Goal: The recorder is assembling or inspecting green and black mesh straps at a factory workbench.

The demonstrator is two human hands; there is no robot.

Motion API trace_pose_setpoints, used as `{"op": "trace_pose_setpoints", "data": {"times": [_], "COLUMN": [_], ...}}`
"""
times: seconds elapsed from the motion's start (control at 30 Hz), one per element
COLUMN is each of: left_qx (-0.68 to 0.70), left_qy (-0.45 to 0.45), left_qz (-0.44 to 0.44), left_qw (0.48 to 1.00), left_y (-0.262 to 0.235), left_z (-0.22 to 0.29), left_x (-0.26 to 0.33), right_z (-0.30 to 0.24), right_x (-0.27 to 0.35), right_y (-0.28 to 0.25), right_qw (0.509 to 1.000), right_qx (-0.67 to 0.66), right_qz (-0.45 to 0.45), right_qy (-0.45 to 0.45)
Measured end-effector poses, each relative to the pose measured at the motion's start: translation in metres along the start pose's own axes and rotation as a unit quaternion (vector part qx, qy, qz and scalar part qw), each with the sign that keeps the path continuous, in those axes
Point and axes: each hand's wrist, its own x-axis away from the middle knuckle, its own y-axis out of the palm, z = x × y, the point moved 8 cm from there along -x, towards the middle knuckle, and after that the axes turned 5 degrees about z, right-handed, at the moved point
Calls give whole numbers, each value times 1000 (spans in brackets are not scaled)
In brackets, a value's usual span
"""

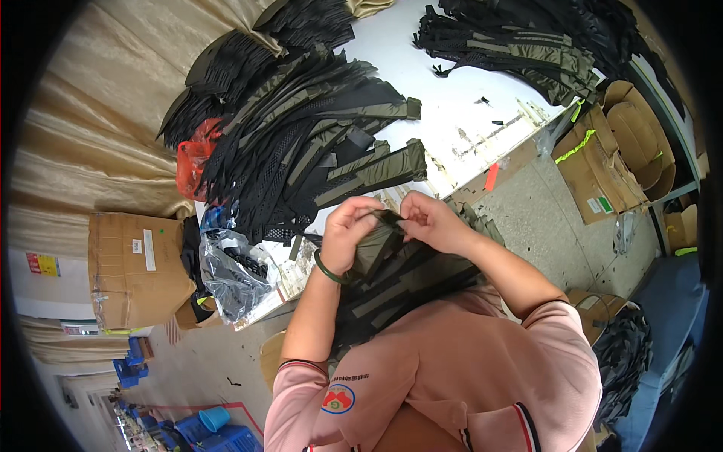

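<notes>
Apparently we are partway through one olive fabric piece (374, 247), held between table (444, 124) and pink shirt (482, 354): our left hand (348, 232) and right hand (433, 222) pinch its upper edge, fingers closed. Black-and-olive strips (301, 143) lie heaped tableward; which are finished, we cannot tell.

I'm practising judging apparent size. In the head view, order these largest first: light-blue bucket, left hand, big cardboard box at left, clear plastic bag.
1. Cardboard box
2. Clear plastic bag
3. Left hand
4. Light-blue bucket

The bucket's distance likely makes it look smaller.
</notes>
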Motion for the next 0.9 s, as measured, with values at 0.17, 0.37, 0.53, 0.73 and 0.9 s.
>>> {"op": "trace_pose_setpoints", "data": {"times": [0.17,0.37,0.53,0.73,0.9], "left_qx": [-163,-101,-31,-196,-273], "left_qy": [-21,-68,-101,9,-45], "left_qz": [54,137,147,72,-60], "left_qw": [985,983,983,978,959], "left_y": [-5,-29,-13,1,18], "left_z": [-9,-24,-23,-18,-14], "left_x": [-5,-4,3,3,23], "right_z": [-47,-59,-21,-63,-53], "right_x": [11,10,-9,-4,-13], "right_y": [-2,-5,-32,16,-40], "right_qw": [939,953,964,952,939], "right_qx": [257,226,169,233,204], "right_qz": [95,126,185,75,246], "right_qy": [-206,-159,-86,-184,-130]}}
